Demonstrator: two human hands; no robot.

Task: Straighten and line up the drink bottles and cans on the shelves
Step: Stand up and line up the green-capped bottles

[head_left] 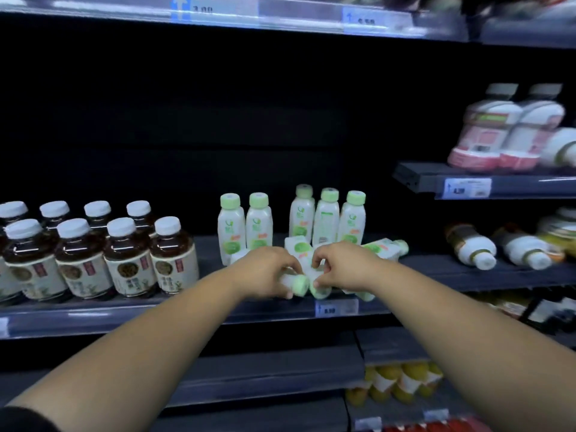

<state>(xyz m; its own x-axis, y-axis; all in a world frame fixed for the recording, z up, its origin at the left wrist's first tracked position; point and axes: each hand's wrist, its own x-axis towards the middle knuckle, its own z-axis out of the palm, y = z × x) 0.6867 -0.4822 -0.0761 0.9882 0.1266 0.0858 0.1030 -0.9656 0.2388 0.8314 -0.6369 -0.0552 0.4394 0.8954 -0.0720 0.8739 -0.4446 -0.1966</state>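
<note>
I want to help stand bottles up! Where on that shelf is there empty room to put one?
Bare shelf lies between the brown tea bottles and the upright green-capped bottles, and again right of the tipped bottle. Crowded in front, where the left hand and right hand grip fallen bottles.

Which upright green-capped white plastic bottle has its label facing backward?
The green-capped white plastic bottle in the middle of the right-hand standing trio: it shows a barcode panel; the other four upright ones show green logos.
</note>
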